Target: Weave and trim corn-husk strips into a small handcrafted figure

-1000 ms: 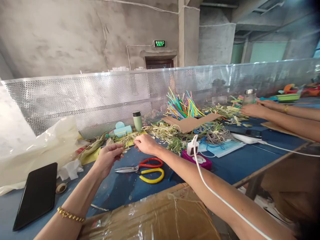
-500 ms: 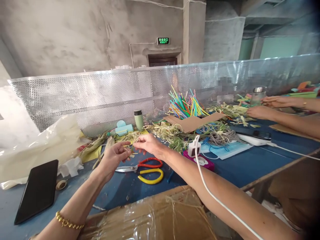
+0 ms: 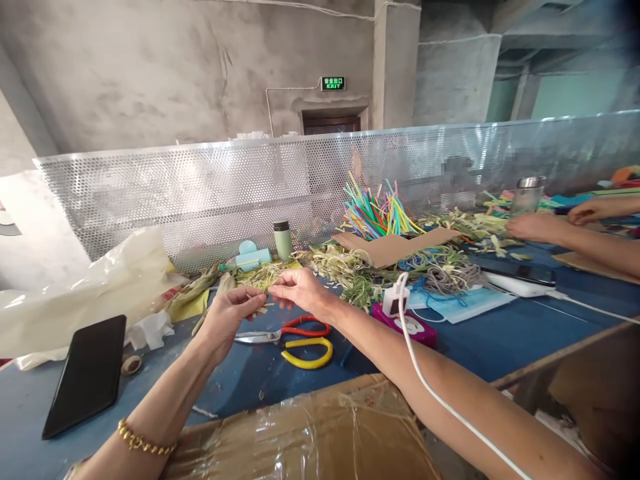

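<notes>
My left hand (image 3: 231, 316) and my right hand (image 3: 299, 291) meet above the blue table (image 3: 480, 333), fingertips pinched together on a thin pale strip (image 3: 264, 300) of straw-like material. A gold bracelet (image 3: 143, 442) circles my left wrist. Just below the hands lie scissors (image 3: 295, 339) with one red and one yellow handle. Behind the hands spreads a heap of pale and green strips (image 3: 345, 267).
A black phone (image 3: 87, 373) lies at left beside a plastic bag (image 3: 85, 287). A taped cardboard box (image 3: 310, 433) fills the near edge. A pink charger block (image 3: 407, 323) with a white cable, coloured sticks (image 3: 375, 213), a green flask (image 3: 283, 240) and another person's hands (image 3: 537, 225) are at right.
Both hands came closer together and now pinch the same strip; the left hand rose slightly. The view shifted a little to the left.
</notes>
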`<move>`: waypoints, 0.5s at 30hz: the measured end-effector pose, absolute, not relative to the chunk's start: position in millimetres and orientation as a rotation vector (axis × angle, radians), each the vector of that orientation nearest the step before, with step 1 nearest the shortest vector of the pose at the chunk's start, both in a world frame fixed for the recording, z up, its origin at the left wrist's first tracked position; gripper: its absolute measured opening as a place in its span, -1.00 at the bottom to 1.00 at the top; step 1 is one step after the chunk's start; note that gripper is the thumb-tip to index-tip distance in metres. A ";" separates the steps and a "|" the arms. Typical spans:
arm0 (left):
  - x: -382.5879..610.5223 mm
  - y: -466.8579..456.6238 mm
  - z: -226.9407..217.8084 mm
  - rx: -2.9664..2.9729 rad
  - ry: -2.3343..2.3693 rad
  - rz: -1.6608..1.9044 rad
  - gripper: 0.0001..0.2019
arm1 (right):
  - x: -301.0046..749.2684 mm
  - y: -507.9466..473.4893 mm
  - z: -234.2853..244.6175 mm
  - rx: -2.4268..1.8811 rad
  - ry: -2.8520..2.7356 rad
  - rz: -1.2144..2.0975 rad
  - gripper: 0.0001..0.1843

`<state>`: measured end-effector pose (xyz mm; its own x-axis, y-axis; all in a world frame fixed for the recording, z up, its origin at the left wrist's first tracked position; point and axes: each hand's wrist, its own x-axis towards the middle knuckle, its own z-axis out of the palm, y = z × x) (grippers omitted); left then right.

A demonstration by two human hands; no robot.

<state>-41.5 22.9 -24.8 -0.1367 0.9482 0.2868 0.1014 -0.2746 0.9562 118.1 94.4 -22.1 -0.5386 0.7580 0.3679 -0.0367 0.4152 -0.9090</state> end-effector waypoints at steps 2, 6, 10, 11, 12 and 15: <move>-41.3 23.4 -24.5 1.388 1.232 1.536 -0.71 | 117.8 94.7 -22.4 -0.655 -1.844 1.230 -0.81; -42.0 24.5 -23.8 1.347 1.258 1.581 -0.69 | 121.0 93.9 -17.7 -0.701 -1.844 1.227 -0.87; -41.6 22.8 -23.2 1.397 1.305 1.533 -0.72 | 129.1 93.4 -8.3 -0.662 -1.768 1.125 -0.92; -40.9 21.9 -23.1 1.429 1.312 1.501 -0.73 | 131.0 93.5 -6.6 -0.627 -1.781 1.112 -0.87; -40.2 21.0 -23.0 1.464 1.316 1.465 -0.74 | 132.5 93.8 -5.5 -0.589 -1.818 1.102 -0.85; -38.2 19.1 -22.6 1.552 1.309 1.384 -0.73 | 134.9 95.3 -5.6 -0.540 -1.988 1.058 -0.87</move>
